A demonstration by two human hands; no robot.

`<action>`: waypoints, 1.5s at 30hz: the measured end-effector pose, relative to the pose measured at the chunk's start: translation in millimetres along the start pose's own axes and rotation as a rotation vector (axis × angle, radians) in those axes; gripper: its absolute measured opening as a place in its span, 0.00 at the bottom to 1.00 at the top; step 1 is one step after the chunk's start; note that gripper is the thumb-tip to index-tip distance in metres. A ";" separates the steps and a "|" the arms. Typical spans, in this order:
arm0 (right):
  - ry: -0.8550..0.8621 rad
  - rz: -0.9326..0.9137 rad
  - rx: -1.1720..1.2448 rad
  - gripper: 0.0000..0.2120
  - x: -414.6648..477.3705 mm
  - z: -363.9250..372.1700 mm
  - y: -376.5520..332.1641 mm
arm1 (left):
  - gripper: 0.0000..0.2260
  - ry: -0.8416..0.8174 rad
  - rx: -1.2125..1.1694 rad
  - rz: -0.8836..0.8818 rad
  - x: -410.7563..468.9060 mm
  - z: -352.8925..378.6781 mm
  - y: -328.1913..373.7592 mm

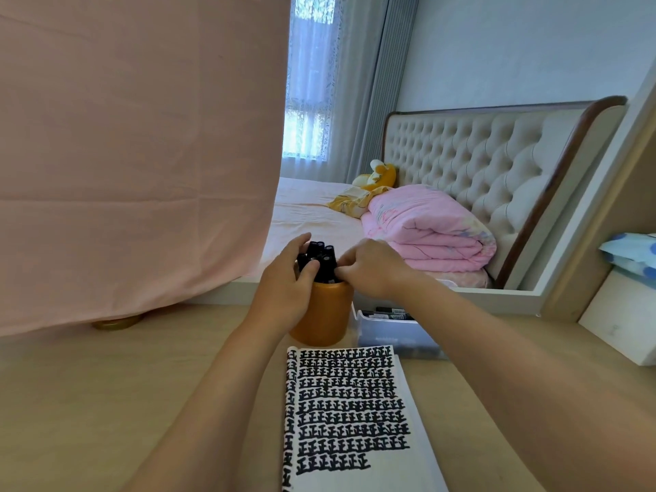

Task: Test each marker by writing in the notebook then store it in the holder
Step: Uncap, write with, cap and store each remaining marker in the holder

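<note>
An orange round holder (324,319) stands on the wooden desk, packed with several black markers (321,259) standing upright. My left hand (284,282) wraps around the bunch of markers from the left, thumb in front of them. My right hand (372,268) comes in from the right, its fingertips pinched against the markers at the holder's rim. In front of the holder lies the open notebook (355,417), its page filled with rows of thick black written characters.
A clear plastic box (390,333) with more markers sits right of the holder, partly under my right forearm. A pink cloth (135,154) hangs at the left over something with a round brass foot. Beyond the desk is a bed with folded pink bedding.
</note>
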State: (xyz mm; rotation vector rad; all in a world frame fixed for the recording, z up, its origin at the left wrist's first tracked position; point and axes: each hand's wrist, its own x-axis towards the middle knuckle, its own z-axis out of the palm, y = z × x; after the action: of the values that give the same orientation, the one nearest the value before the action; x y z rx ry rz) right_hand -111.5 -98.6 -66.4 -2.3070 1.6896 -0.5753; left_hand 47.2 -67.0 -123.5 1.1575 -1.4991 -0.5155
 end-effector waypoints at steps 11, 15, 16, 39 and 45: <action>-0.074 0.003 -0.073 0.11 -11.1 -14.7 46.3 | 0.38 -0.192 0.117 0.069 -8.3 -5.6 -1.6; -0.272 0.067 -0.334 0.09 -11.3 -5.1 59.8 | 0.41 -0.138 0.129 0.049 -10.6 -3.2 -4.2; -0.287 0.077 -0.351 0.08 -9.5 -1.3 61.6 | 0.41 -0.130 0.135 0.040 -10.8 -2.9 -4.8; -0.250 -0.043 -0.286 0.05 -10.1 -0.6 63.9 | 0.42 -0.121 0.177 0.038 -11.9 -0.7 -4.8; 0.134 -0.162 -0.060 0.05 -59.3 -30.2 48.3 | 0.42 -0.060 0.370 0.161 -14.0 -6.5 11.9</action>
State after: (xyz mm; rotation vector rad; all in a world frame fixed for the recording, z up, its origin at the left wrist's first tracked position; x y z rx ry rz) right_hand -181.7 -56.0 -69.3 -2.5163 1.6061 -0.7350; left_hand 47.3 -48.0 -118.8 1.2961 -1.7723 -0.1667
